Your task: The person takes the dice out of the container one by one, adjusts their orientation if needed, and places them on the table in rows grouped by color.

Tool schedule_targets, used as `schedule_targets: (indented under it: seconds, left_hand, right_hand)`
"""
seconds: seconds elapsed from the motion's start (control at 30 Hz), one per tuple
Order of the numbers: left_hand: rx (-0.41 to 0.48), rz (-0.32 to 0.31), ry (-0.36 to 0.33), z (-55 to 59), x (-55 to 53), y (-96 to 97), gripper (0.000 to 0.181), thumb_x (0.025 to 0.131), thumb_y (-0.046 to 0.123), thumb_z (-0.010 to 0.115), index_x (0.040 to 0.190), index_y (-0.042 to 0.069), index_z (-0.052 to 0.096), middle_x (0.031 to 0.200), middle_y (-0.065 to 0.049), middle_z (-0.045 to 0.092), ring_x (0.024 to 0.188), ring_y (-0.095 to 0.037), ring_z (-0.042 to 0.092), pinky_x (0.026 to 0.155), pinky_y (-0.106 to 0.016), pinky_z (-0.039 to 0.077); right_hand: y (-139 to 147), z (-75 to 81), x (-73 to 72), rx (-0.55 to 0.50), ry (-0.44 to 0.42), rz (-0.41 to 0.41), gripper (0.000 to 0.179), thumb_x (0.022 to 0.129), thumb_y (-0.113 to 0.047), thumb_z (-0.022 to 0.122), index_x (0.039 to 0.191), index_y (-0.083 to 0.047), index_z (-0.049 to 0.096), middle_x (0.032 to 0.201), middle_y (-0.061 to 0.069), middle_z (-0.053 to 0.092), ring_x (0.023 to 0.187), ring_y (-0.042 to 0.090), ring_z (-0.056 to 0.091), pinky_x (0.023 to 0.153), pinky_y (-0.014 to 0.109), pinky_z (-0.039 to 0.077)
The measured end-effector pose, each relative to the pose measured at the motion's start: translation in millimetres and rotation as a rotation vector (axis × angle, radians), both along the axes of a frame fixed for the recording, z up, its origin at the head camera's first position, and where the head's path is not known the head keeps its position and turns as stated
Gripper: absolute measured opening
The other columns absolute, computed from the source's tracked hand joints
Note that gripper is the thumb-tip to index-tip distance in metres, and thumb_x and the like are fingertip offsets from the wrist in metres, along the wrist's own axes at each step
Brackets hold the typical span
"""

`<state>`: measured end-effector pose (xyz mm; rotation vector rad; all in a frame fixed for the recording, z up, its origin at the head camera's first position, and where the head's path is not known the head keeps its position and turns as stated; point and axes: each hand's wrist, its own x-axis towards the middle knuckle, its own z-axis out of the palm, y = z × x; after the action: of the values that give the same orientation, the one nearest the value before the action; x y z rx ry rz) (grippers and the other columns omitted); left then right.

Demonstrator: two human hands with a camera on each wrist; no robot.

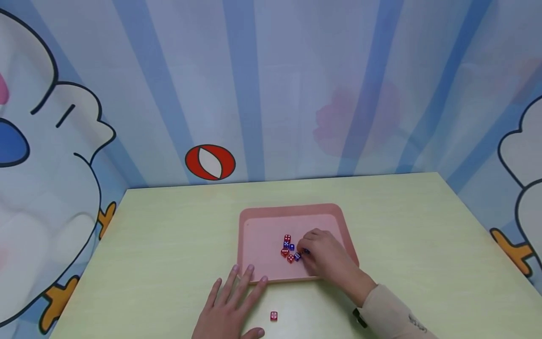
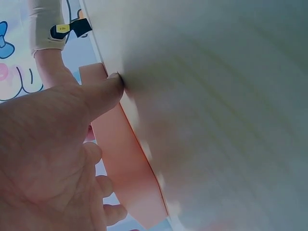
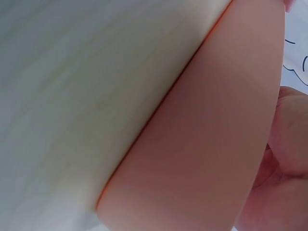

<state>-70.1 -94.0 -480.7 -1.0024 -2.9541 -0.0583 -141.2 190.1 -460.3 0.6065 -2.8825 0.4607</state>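
Note:
A pink tray [image 1: 264, 270] stands on the table with a small cluster of red and blue dice in it. My right hand [image 1: 328, 256] reaches over the tray's right side, fingers curled down and pinching a blue die [image 1: 306, 251] that is partly hidden by them. Just left of the fingertips lie a blue die [image 1: 297, 256] and a red die [image 1: 290, 258]. My left hand [image 1: 226, 306] is spread flat, its fingertips at the tray's front left rim. On the table to the right of that hand lies a single red die [image 1: 274, 316]. In the right wrist view the tray's outer wall [image 3: 192, 130] covers most of the hand.
The pale table [image 1: 169, 235] extends around the tray on all sides. Behind it hangs a blue striped backdrop [image 1: 288, 94] with cartoon prints. A black strap [image 1: 360, 318] shows below the right sleeve [image 1: 394, 313].

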Motion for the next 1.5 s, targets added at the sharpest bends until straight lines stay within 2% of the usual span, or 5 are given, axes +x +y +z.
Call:
schedule_targets:
  seconds: [0.47, 0.73, 0.97, 1.2, 1.5]
  left_hand:
    - [0.02, -0.005, -0.018, -0.1, -1.3, -0.8, 0.084, 0.097, 0.081, 0.04, 0.166, 0.031, 0.037, 0.172, -0.006, 0.035, 0.157, -0.038, 0.033, 0.12, -0.063, 0.036]
    - [0.008, -0.015, 0.034, -3.2, -0.6, -1.1, 0.084, 0.097, 0.081, 0.039, 0.165, 0.032, 0.038, 0.171, -0.006, 0.037, 0.156, -0.038, 0.036, 0.119, -0.061, 0.039]
    - [-0.006, -0.03, 0.112, -5.2, -0.2, -2.2, 0.083, 0.097, 0.081, 0.04, 0.164, 0.032, 0.041, 0.17, -0.006, 0.04, 0.155, -0.037, 0.039, 0.117, -0.059, 0.042]
    - [-0.024, -0.02, 0.063, -1.9, -0.5, -0.4, 0.083, 0.097, 0.082, 0.039, 0.165, 0.032, 0.039, 0.171, -0.005, 0.037, 0.156, -0.037, 0.036, 0.119, -0.059, 0.039]
    - [-0.036, -0.018, 0.052, -0.6, -0.5, -0.5, 0.084, 0.097, 0.082, 0.039, 0.165, 0.033, 0.037, 0.172, -0.004, 0.036, 0.157, -0.037, 0.035, 0.12, -0.059, 0.038]
  right_hand:
    - [-1.1, 0.8, 2.0, 0.015, 0.015, -0.025, 0.01, 0.089, -0.007, 0.084, 0.092, -0.015, 0.08, 0.097, -0.003, 0.079, 0.104, 0.02, 0.067, 0.099, 0.045, 0.054]
    - [-1.4, 2.8, 5.3, 0.015, 0.043, -0.043, 0.009, 0.089, -0.009, 0.085, 0.096, -0.014, 0.081, 0.1, -0.001, 0.079, 0.105, 0.021, 0.067, 0.1, 0.046, 0.054]
    - [0.4, 3.7, 10.1, 0.001, 0.092, -0.041, 0.01, 0.089, -0.009, 0.085, 0.097, -0.014, 0.081, 0.098, -0.002, 0.079, 0.102, 0.021, 0.067, 0.098, 0.045, 0.054]
    - [2.5, 5.9, 18.2, 0.019, 0.125, -0.053, 0.009, 0.089, -0.013, 0.086, 0.096, -0.016, 0.081, 0.096, -0.004, 0.079, 0.101, 0.019, 0.066, 0.097, 0.043, 0.054]
    - [4.4, 5.5, 28.4, -0.007, 0.181, -0.021, 0.013, 0.087, -0.011, 0.087, 0.096, -0.017, 0.08, 0.096, -0.005, 0.078, 0.101, 0.018, 0.066, 0.092, 0.041, 0.054]
